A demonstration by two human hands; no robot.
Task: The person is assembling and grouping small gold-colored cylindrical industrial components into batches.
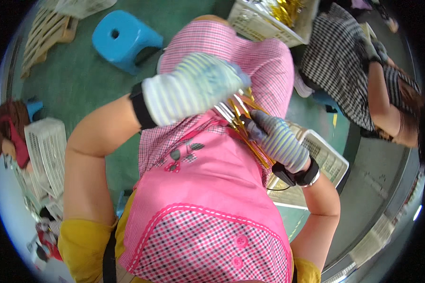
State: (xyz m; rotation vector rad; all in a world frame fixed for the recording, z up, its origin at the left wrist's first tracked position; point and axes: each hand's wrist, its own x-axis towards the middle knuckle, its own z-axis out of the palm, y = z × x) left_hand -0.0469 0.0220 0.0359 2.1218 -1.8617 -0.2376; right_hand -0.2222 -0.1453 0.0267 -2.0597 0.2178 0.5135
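Note:
Across my lap lies a bundle of long, narrow, shiny gold and silver strips (243, 120). My right hand (281, 139), in a striped grey-and-blue knit glove, is closed around its middle, and some gold ends stick out below the fingers. Over the upper end of the bundle is my left hand (193, 87), in a pale striped glove and blurred by motion. Its fingers are curled in, with a bit of gold showing beside the fingertips. What they grip is hidden. Under both hands is my pink checked apron (212, 160).
A pale crate (264, 26) of gold and silver pieces stands beyond my knees. Another crate (328, 158) sits by my right side. A blue stool (123, 40) is at the far left, near a wooden pallet (47, 35). A person in checked clothing (337, 61) works at the right.

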